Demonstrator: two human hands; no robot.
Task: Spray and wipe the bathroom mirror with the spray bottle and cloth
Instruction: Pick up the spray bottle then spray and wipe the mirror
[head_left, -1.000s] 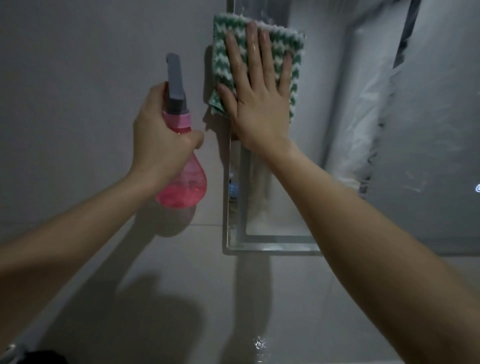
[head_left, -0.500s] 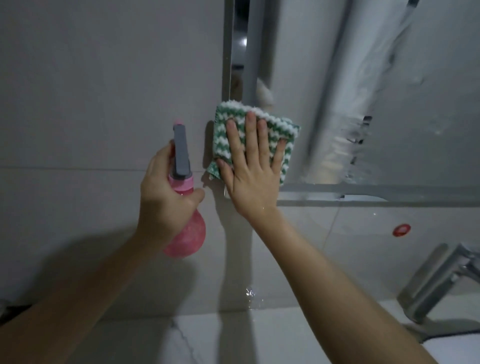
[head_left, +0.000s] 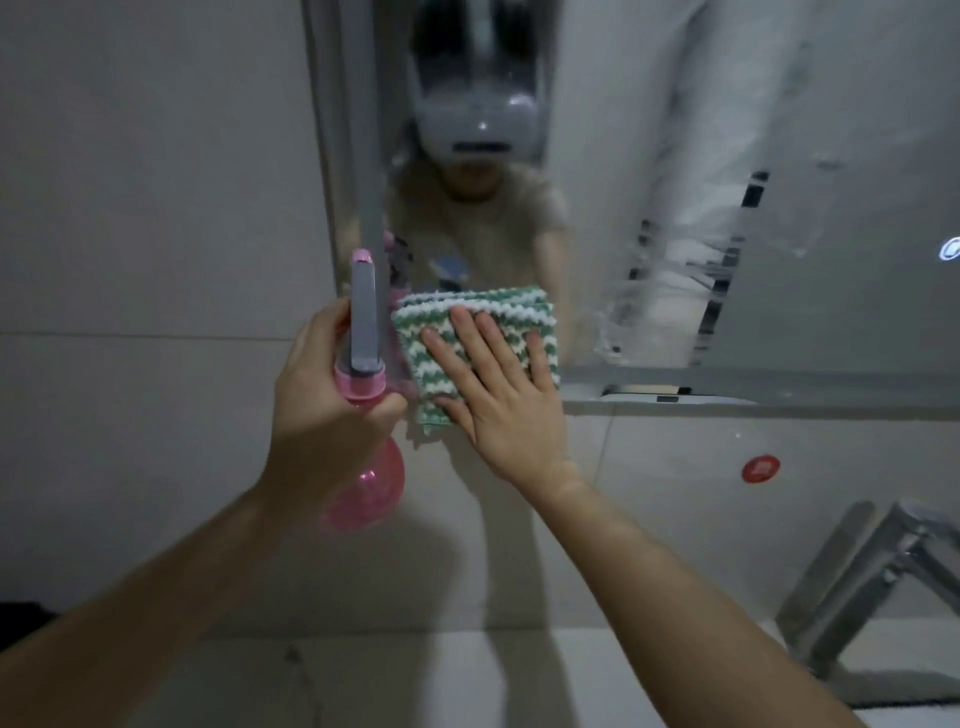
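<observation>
From the head camera I see my right hand (head_left: 504, 395) lying flat, fingers straight, pressing the folded green and white fuzzy cloth (head_left: 483, 338) on the big wall mirror (head_left: 779, 130). The cloth sits at the mirror's bottom left corner, and its lower part hangs past the mirror's bottom edge onto the pale wall tile (head_left: 130, 208).

My left hand (head_left: 324, 410) curls tight around the neck of the pink plastic spray bottle with the grey top (head_left: 366, 415). I hold it up just beside the cloth, and its round pink belly hangs under my hand.

I think the spraying is done here. The glass to the right of the cloth has wet, milky streaks. I think those parts are left to wipe. The strip above the cloth looks clearer.

A shiny metal tap (head_left: 872, 587) stands low on the right.
</observation>
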